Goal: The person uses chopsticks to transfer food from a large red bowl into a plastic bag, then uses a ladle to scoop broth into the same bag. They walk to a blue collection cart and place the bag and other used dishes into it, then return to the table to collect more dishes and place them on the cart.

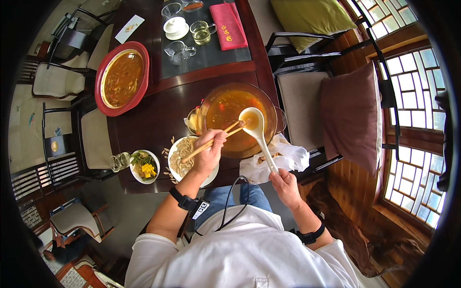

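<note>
My left hand (209, 149) grips a pair of wooden chopsticks (202, 147). Their tips meet at a small brownish morsel (242, 123) over the edge of a white soup ladle (251, 118). My right hand (285, 186) holds that ladle by the end of its handle; broth fills its bowl. Under the ladle stands a large glass pot (272, 108) of orange-brown soup with red pieces in it. Below my left wrist lies a white bowl (215, 175) heaped with pale, seed-like pieces, partly hidden by my hand and forearm.
Crumpled white plastic (293, 157) lies right of the pot. A small bowl of vegetables (144, 166) and a glass cup (120, 162) stand left. Farther off are a red oval dish (144, 84), a glass pitcher (176, 52) and a red cloth (228, 27). Chairs (300, 108) flank the table.
</note>
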